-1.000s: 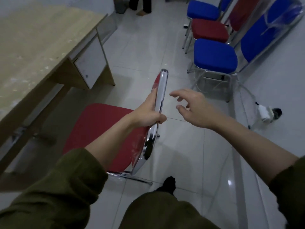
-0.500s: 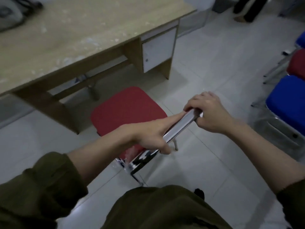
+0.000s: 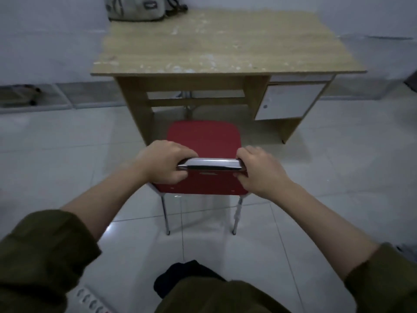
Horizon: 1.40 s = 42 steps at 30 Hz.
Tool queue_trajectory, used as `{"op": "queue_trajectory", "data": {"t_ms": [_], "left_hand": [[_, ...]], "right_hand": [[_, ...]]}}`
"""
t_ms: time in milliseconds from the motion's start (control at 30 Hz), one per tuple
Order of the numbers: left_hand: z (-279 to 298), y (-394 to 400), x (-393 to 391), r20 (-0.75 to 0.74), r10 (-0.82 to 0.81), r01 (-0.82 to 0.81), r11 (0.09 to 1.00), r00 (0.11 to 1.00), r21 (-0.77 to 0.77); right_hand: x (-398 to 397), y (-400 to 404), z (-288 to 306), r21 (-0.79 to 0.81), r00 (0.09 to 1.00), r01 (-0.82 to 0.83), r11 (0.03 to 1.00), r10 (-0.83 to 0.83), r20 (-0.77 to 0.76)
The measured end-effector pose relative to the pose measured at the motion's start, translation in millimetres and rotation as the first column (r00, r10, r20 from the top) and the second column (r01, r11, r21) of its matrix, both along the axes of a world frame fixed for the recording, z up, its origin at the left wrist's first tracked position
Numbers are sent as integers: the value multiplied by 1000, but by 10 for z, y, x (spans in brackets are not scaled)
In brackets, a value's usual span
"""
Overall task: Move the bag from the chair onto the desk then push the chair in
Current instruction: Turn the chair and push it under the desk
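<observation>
A grey bag (image 3: 137, 9) rests on the far left corner of the wooden desk (image 3: 225, 46), against the wall. In front of the desk's knee space stands a red chair (image 3: 204, 138) with chrome legs, its seat bare and its front edge just short of the desk. My left hand (image 3: 163, 163) grips the left end of the chair's chrome backrest top, and my right hand (image 3: 259, 171) grips the right end. Both arms reach forward in olive sleeves.
The desk has a white drawer unit (image 3: 288, 100) on its right side. A white power strip (image 3: 90, 299) lies on the tiled floor by my left leg. My dark sock (image 3: 178, 274) shows below the chair. A grey wall stands behind the desk.
My right hand has come from the air onto the backrest. The chair has swung round from side-on to face the desk squarely, and my view has turned with it.
</observation>
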<state>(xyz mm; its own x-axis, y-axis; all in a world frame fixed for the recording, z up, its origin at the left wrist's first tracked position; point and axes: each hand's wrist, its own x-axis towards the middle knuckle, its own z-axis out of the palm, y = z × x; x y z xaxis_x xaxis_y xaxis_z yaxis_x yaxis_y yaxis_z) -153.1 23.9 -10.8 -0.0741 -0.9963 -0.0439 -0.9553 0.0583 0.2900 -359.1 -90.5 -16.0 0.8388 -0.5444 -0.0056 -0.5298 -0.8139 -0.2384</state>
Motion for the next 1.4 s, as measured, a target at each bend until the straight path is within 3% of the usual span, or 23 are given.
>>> {"op": "queue_trajectory", "data": {"t_ms": [133, 267, 333, 400, 533, 667, 767, 900, 1033, 1133, 1233, 1400], "left_hand": [[-95, 116, -153, -68, 212, -221, 960, 975, -173], [-150, 49, -365, -148, 667, -666, 648, 730, -369], [-202, 3, -426, -180, 740, -732, 540, 648, -416], [-238, -7, -410, -187, 751, -730, 500, 633, -465], [-265, -59, -351, -183, 732, -710, 515, 656, -480], [-228, -387, -351, -187, 758, -745, 506, 624, -435], [-201, -712, -255, -135, 745, -741, 592, 653, -318], [-154, -1058, 76, -141, 612, -628, 758, 778, -176], [-146, -1343, 443, -249, 601, -633, 772, 759, -65], [-146, -1514, 595, -243, 596, -632, 766, 766, -116], [-157, -1593, 746, -193, 513, -546, 810, 836, -214], [-228, -1623, 1053, 136, 314, -256, 908, 939, -331]], "right_hand": [[103, 7, -70, -177, 1000, -27, 984, 27, -1], [60, -30, -191, -283, 987, -42, 958, 83, 136], [46, -37, -226, -300, 966, -24, 954, 99, 239], [43, -33, -237, -329, 940, 3, 944, 109, 323], [74, -128, -315, -419, 905, 35, 907, 149, 399], [165, -550, -315, -392, 906, 17, 920, 152, 394], [268, -939, -263, -333, 928, 11, 943, 114, 354], [493, -1427, -196, -264, 957, -25, 964, 100, 274], [813, -1836, -121, -161, 988, -88, 983, 107, 115], [1000, -2011, -62, -75, 998, -47, 996, 50, 37], [1173, -2099, -27, -50, 998, 11, 999, -14, -61], [1419, -2115, -8, -57, 997, -26, 998, 21, -79]]}}
